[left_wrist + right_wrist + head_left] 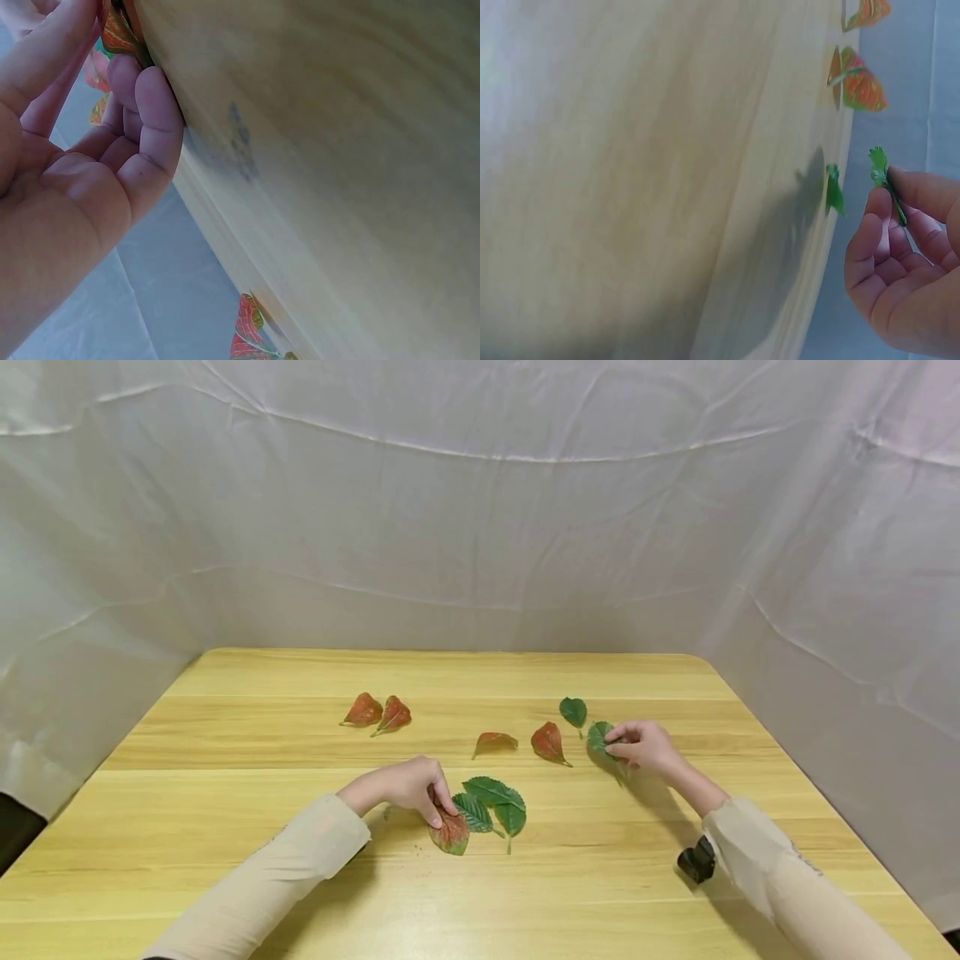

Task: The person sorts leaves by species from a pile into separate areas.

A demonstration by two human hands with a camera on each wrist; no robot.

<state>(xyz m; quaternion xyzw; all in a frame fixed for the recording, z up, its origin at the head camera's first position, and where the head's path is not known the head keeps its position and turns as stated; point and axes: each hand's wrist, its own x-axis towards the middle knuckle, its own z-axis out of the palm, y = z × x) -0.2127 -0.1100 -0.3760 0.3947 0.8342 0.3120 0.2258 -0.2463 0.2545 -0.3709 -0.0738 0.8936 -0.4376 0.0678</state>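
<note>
My left hand (412, 783) pinches a red leaf (452, 838), my right hand (648, 748) a raised green leaf (597, 735) — a placing step, I judge, next wanting gentle release.

Left arm (262, 872) slants in from the lower left, left hand (412, 785) drooping at the wrist (362, 795) — thumb (431, 812) and fingers (159, 120) pinching, tips pointing down! Across the way, right arm (795, 877) stretches farther forward, right hand (645, 747) raised, pinching too — lower fingers curling toward the palm.
</note>
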